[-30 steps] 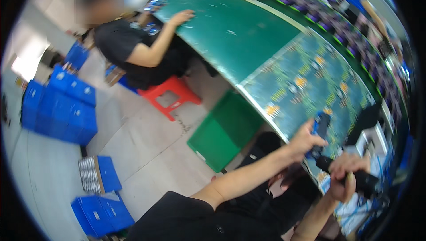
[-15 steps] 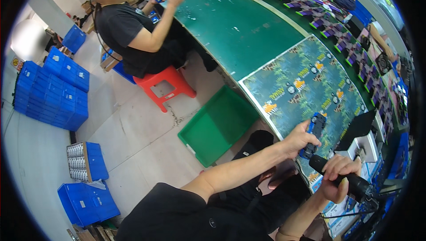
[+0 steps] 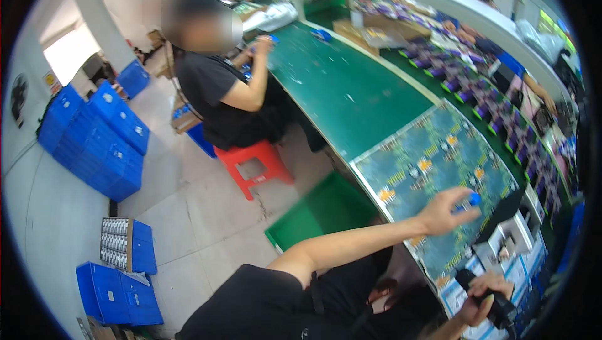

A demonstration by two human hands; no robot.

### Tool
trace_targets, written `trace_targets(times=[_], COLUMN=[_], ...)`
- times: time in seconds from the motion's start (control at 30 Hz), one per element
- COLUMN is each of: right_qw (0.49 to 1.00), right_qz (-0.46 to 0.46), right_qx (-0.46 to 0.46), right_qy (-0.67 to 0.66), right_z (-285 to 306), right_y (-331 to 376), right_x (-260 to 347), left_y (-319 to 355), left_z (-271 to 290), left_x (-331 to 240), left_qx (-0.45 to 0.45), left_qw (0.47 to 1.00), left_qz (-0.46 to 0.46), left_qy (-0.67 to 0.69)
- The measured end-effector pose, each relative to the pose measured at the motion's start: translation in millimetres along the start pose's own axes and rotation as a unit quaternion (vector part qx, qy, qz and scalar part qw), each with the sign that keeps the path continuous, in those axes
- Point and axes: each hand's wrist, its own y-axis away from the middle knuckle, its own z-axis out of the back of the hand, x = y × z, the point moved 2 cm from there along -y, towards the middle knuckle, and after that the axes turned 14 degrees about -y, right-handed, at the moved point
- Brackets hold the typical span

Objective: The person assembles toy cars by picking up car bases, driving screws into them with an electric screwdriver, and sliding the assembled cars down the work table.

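Observation:
Over the animal-patterned mat [image 3: 433,152], my left hand [image 3: 444,212] has its thumb and fingers around a small blue toy car [image 3: 473,199]. Motion smears the car, and the fingers partly hide it. Lower right, nearer to me, my right hand [image 3: 488,288] is wrapped around a black electric screwdriver [image 3: 501,312], a thick cylinder. The tool and the car are well apart. Beside the mat's right edge stands a white holder [image 3: 511,240] with a dark flat panel [image 3: 501,216] next to it.
The green worktable [image 3: 351,89] runs away to a seated person [image 3: 219,95] on a red stool [image 3: 256,163]. Another blue toy car [image 3: 322,35] lies at its far end. Purple-and-green parts [image 3: 461,86] line the right side. A green tray [image 3: 320,211] and blue crates [image 3: 94,142] are on the floor.
The view has tilted up. The toy car has left the screwdriver's tip and turned in my left hand, its dark side no longer showing. My right hand with the screwdriver is lower in the picture.

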Motion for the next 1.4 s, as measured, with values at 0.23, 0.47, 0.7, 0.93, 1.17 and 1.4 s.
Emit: trace_targets(times=[0.23,0.47,0.7,0.93,1.17,1.4], right_qw=[0.991,0.984,0.989,0.990,0.946,0.957], right_qz=[-0.066,-0.080,-0.087,-0.074,-0.298,-0.244], right_qx=[-0.065,-0.113,-0.115,-0.123,-0.116,-0.155], right_qy=[0.094,0.110,0.031,0.007,-0.048,-0.022], right_z=[50.7,59.2,42.6,41.2,42.5,72.3], right_y=[12.9,10.3,6.8,21.1,14.1,44.0], right_x=[3.6,0.0,-6.1,35.9,75.8,144.4], left_y=[-21.5,-59.1,-36.4,-28.4,62.6,78.0], left_z=[8.3,146.4,217.5,148.4,-45.7,-264.9], left_x=[38.5,116.5,152.2,127.1,-41.3,-157.9], left_qx=[0.289,0.180,-0.001,-0.025,0.128,0.308], left_qw=[0.809,0.808,0.816,0.865,0.969,0.945], left_qz=[-0.419,-0.295,-0.015,-0.106,-0.191,-0.102], left_qy=[-0.294,-0.478,-0.578,-0.490,-0.094,-0.045])
